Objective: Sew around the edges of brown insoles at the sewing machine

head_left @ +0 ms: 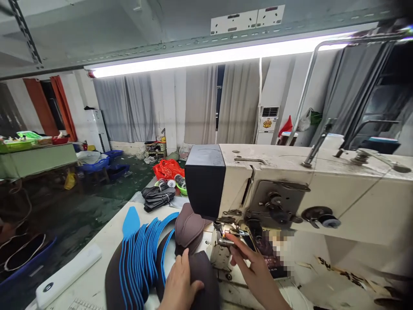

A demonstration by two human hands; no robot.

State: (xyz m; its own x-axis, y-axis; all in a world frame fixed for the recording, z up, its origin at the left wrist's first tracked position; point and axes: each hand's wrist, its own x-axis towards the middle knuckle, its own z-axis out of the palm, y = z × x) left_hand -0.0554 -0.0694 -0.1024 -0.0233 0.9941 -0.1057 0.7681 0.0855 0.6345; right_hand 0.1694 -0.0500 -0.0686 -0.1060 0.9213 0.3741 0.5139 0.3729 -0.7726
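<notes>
Where the left hand (179,280) is: on the dark piece (206,275) at the near edge of view, thumb spread away from the fingers and lying on its surface; whether it grips, I cannot tell.
Right hand (254,267): index finger stretched to the small lit metal parts (222,234) under the sewing machine (355,193), the other fingers bent below; whether anything is pinched is too small to tell.
Dark piece: on the near side of the worktable (97,258), between the left hand and the machine's base.
Brown piece (191,224): curved and seamed, just beyond the left fingertips, beside the metal parts.
Blue-edged stack (138,262): curved dark pieces fanned in a row, left of the left hand, a bright blue tip at the far end.
Sewing machine: cream-coloured, a black box (206,185) on its left end.
Far edge: a tied bundle of black strips (158,196), near a red plastic bag (169,168) and a green basket (181,189).
Near left corner: a long white object (72,273) with a dark oval mark.
Overhead: a lit tube lamp (193,56).
</notes>
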